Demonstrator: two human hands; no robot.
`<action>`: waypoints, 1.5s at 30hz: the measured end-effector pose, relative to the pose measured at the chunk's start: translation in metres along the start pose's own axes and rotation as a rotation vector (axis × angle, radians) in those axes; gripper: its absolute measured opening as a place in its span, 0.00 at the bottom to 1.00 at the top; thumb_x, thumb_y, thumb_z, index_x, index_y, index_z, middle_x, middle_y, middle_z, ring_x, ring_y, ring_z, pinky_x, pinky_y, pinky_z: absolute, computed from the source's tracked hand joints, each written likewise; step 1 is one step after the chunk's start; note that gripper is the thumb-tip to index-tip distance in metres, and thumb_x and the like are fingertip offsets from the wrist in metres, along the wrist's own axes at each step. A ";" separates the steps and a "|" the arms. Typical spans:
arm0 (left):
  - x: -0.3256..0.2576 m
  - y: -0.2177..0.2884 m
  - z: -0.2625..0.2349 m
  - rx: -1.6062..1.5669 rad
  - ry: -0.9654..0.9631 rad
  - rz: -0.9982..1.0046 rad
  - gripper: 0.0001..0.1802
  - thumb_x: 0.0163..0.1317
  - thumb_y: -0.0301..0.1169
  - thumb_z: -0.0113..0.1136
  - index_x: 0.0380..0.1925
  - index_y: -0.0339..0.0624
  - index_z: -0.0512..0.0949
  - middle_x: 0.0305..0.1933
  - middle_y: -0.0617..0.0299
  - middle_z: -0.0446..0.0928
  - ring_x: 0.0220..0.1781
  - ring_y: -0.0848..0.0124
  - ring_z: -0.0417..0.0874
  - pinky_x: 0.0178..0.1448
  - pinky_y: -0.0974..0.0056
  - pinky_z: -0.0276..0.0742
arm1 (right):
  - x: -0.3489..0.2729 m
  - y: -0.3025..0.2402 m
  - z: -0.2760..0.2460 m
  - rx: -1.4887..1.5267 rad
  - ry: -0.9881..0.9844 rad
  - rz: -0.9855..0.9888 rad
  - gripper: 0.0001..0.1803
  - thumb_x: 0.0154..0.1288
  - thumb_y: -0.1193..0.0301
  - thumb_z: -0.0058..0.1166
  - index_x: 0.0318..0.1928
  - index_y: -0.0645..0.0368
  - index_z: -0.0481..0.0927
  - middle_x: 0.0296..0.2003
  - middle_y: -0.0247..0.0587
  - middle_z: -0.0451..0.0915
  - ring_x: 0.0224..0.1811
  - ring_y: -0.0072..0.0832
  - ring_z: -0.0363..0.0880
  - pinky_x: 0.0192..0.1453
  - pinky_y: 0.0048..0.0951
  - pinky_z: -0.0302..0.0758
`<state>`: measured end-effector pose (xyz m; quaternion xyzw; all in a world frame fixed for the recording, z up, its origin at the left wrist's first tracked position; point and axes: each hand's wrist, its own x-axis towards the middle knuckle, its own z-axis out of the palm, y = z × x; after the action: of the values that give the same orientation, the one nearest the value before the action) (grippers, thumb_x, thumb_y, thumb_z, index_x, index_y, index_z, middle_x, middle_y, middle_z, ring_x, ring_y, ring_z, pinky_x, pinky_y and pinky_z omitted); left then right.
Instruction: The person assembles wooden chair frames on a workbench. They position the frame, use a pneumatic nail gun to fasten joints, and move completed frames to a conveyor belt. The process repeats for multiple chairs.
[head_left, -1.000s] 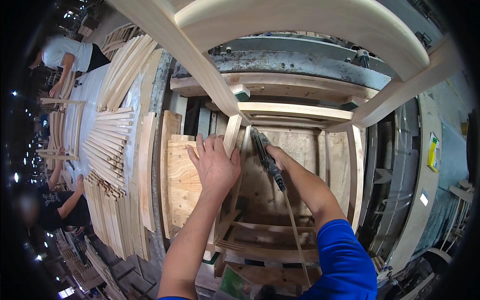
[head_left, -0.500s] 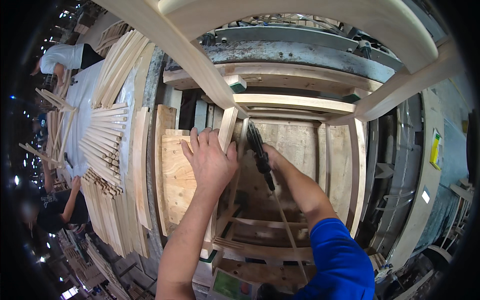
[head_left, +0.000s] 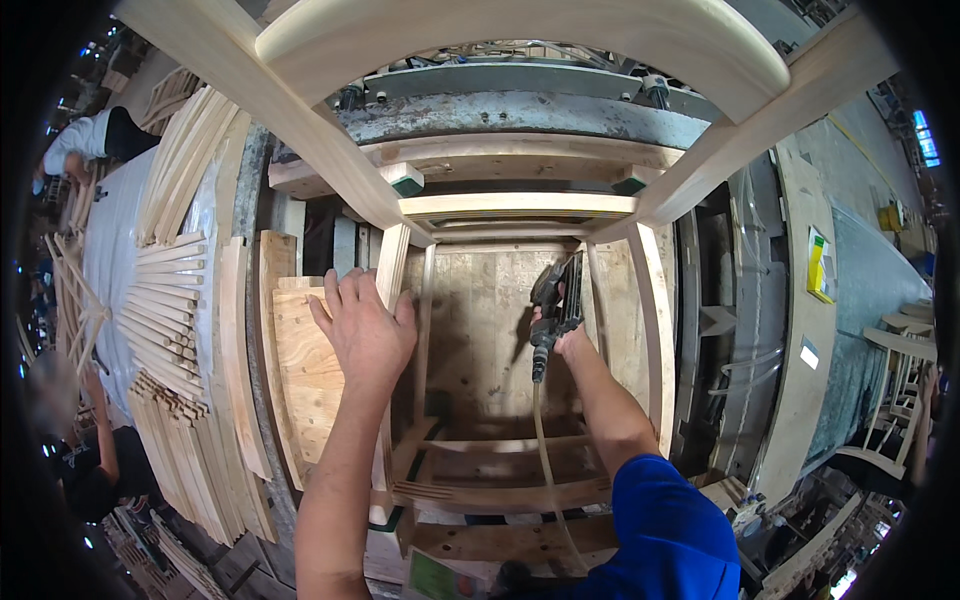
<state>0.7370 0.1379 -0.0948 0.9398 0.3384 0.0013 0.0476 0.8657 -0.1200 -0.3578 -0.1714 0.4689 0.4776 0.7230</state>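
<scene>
A pale wooden chair frame (head_left: 655, 320) lies in front of me, its curved top rail (head_left: 530, 30) nearest the top of the view. My left hand (head_left: 367, 335) clasps the frame's left rail (head_left: 393, 262), thumb on the inner side and fingers on the outer side. Inside the frame, my right hand (head_left: 568, 340) grips a black air nail gun (head_left: 558, 300). The gun's nose points away from me, near the far right inner corner. A thin air hose (head_left: 546, 450) trails from it toward me. My right palm and some fingers are hidden behind the tool.
Wooden sticks and slats (head_left: 160, 310) are piled on a bench at left. A plywood block (head_left: 305, 350) sits beside my left hand. Beams (head_left: 520, 155) cross beyond the frame. A yellow-green box (head_left: 820, 268) lies on the right. Two other people work at far left; chairs stand at far right.
The nail gun and my right hand have moved from the frame's left inner side to its right inner side. My left hand stays on the left rail. The view has shifted to the right.
</scene>
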 end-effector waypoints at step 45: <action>0.001 -0.010 0.010 0.014 0.041 0.036 0.29 0.64 0.43 0.65 0.60 0.36 0.75 0.65 0.49 0.73 0.77 0.49 0.62 0.79 0.28 0.47 | 0.029 0.169 0.040 -2.811 -0.513 -0.189 0.29 0.70 0.48 0.56 0.52 0.62 0.86 0.47 0.57 0.87 0.52 0.52 0.86 0.58 0.47 0.83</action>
<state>0.7321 0.1455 -0.1057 0.9457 0.3226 0.0190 0.0342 0.7454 0.0047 -0.3282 -0.6726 -0.5387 0.5051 0.0479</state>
